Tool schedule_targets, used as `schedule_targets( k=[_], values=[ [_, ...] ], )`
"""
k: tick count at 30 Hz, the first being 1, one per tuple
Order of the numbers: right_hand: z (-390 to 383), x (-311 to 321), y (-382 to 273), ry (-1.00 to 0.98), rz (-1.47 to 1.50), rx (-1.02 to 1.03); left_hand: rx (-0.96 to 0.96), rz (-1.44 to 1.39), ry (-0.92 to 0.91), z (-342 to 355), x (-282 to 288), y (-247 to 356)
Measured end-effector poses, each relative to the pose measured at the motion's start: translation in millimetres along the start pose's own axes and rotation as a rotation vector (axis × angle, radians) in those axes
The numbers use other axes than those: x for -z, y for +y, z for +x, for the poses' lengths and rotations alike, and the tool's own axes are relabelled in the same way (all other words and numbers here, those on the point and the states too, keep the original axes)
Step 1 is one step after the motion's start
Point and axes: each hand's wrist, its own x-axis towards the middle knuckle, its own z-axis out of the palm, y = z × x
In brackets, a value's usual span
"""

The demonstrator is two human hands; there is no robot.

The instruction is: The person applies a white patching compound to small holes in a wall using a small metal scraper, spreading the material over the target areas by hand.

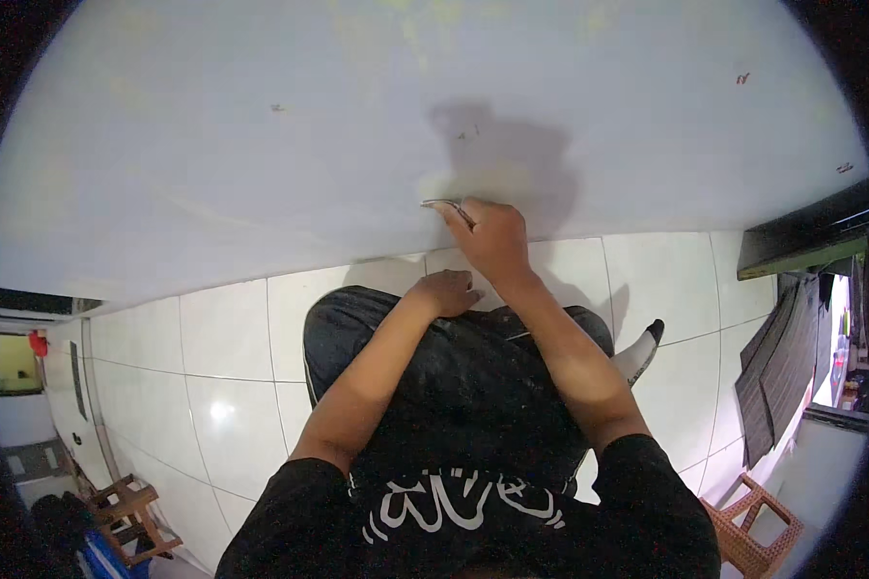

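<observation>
In my right hand (pixel 495 234) is a thin, bent metal tool (pixel 463 212), its kind too small to tell. The fingers close round it, and its tip reaches to the lower part of a pale wall (pixel 212 174), beside a faint yellowish patch. My left hand (pixel 444 292) rests over my lap with its fingers curled in. Whatever those fingers may hold is hidden. The dark trousers (pixel 444 376) of my folded legs lie beneath both forearms.
White floor tiles (pixel 222 338) meet the wall just ahead of my knees. Several small brown marks (pixel 742 79) dot the wall. A wooden stool (pixel 130 516) stands at lower left, a woven chair (pixel 758 531) at lower right. Dark cloth (pixel 782 367) hangs by a doorway on the right.
</observation>
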Motion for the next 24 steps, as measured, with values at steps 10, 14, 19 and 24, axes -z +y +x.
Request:
schedule_targets(
  k=[10,14,19,24],
  values=[
    [-12.6,-2.6,17.3,-0.031,-0.193,0.092,-0.003,-0.008,-0.012,-12.0,11.4,14.1],
    [6.4,19.7,-18.2,0.034,-0.117,0.068,-0.003,-0.033,0.014,-18.7,4.7,-0.8],
    [-10.6,-0.5,18.6,-0.003,-0.289,0.120,-0.006,0.015,0.013,-10.4,8.2,12.0],
    [-1.1,10.6,4.1,0.056,-0.116,0.093,-0.017,-0.017,0.018,-13.7,8.9,7.2]
  ],
)
